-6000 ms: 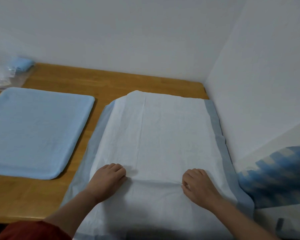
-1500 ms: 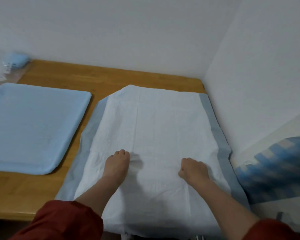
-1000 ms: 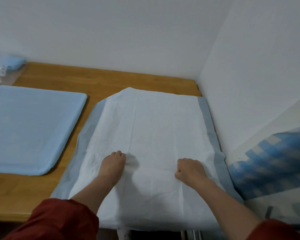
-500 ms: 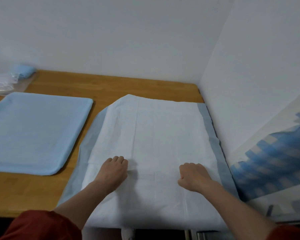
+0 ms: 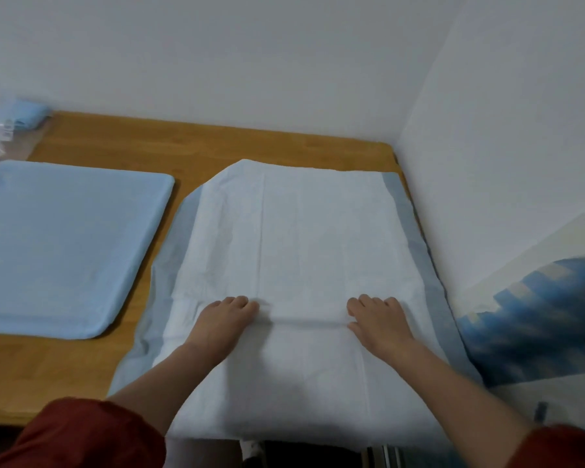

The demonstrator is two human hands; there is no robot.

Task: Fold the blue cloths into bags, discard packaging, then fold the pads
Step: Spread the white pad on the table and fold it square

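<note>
Head view: left hand (image 5: 222,324) and right hand (image 5: 379,324) curl their fingers into the white pad (image 5: 301,238), pinching up a ridge between them. It lies on the table (image 5: 250,146), right of a blue cloth (image 5: 65,244), beside the wall (image 5: 487,163).

Dim, soft, even light with faint shadows; slightly blurred throughout, wide-angle bending at edges.
</note>
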